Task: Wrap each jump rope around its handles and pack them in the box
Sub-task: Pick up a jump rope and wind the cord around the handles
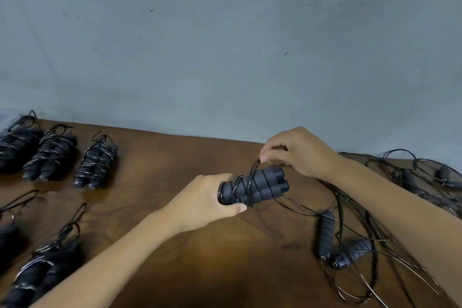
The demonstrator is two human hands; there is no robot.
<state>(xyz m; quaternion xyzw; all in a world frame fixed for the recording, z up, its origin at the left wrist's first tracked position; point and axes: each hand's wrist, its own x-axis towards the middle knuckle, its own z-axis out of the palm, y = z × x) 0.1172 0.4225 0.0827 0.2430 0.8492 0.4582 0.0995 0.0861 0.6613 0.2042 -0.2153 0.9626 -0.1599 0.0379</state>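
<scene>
At the upper left of the frame three wrapped jump ropes (53, 155) lie side by side on the brown wooden table (175, 157), each a pair of black handles bound with thin cord. Below them, at the lower left edge, another wrapped bundle (42, 272) lies on the table, with a further dark one partly cut off by the frame edge above it.

In the middle of the frame the left hand (205, 202) grips the near end of a pair of ribbed black handles (260, 186), fingers and thumb curled around them, holding them above the table. Several turns of black cord (240, 187) already cross the handles. Just above their far end, the right hand (297, 152) pinches a loop of that cord between thumb and curled fingers.

At the lower right, two loose handles (342, 242) lie close together on the table amid a tangle of unwrapped cord (375, 207). More loose handles (445, 175) show at the right edge. A grey wall (225, 32) fills the upper frame.
</scene>
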